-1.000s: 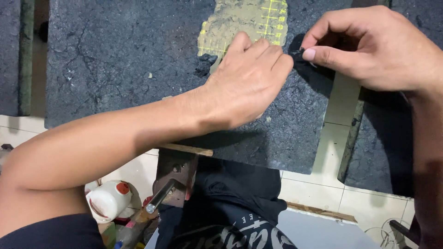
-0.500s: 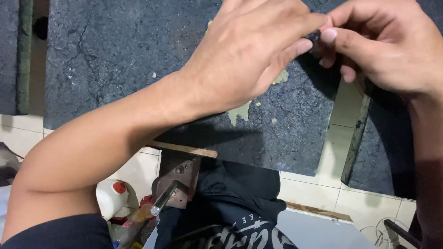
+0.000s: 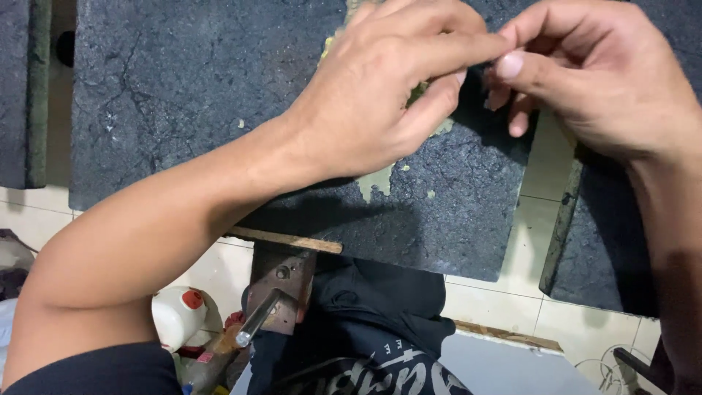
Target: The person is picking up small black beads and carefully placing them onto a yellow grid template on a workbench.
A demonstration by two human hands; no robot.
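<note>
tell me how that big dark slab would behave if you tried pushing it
The dark slab looks thick and coarse, so probably stiff and heavy. Its cracked, flaking surface suggests it may crumble at the edges. Lying flat, it seems unlikely to tip or roll.

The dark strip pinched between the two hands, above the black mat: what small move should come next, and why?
Probably a slow pull with the right hand away from the left hand. Both hands pinch a small dark strip at their fingertips, over the black mat, where a yellow-green patch is already bared. What the strip is cannot be told, and whether it is still attached is hidden.
</note>
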